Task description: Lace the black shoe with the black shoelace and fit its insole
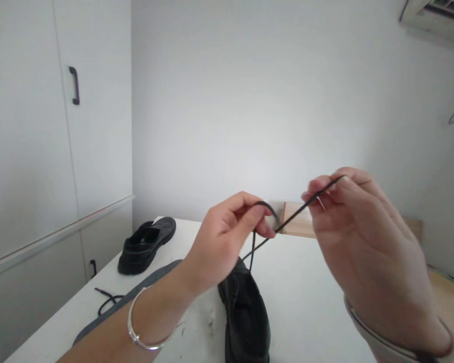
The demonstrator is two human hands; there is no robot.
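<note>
While the left hand curls, pinching black lace, the right hand pinches higher.

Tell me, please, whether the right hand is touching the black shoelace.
Touching: the head view shows the right hand holding the black shoelace, which runs straight from its grip.

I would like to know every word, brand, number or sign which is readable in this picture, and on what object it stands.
There is none: no text can be read here.
The near black shoe, the far black shoe, the cupboard and the air conditioner show no legible lettering; any tiny marking would be too blurred.
</note>
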